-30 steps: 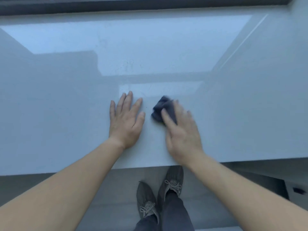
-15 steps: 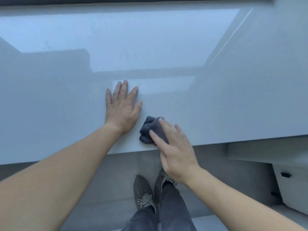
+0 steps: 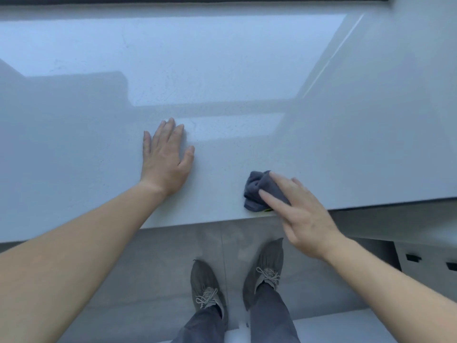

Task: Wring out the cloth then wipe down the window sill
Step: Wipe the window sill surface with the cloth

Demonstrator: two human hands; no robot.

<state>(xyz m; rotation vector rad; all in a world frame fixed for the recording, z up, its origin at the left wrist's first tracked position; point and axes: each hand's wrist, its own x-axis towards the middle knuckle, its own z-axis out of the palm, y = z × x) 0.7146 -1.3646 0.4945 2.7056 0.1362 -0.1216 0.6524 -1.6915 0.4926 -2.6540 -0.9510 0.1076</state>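
Observation:
A dark grey bunched cloth lies on the glossy white window sill, close to its front edge. My right hand presses down on the cloth with straight fingers, covering its right part. My left hand rests flat on the sill to the left, palm down, fingers spread, apart from the cloth.
The dark window frame runs along the far edge of the sill. Below the front edge are a grey tiled floor and my feet in grey shoes. A white cabinet with dark handle slots stands at the lower right.
My right hand has slid the cloth from near the left hand's thumb to the right along the sill's front edge. The left hand stays flat on the sill.

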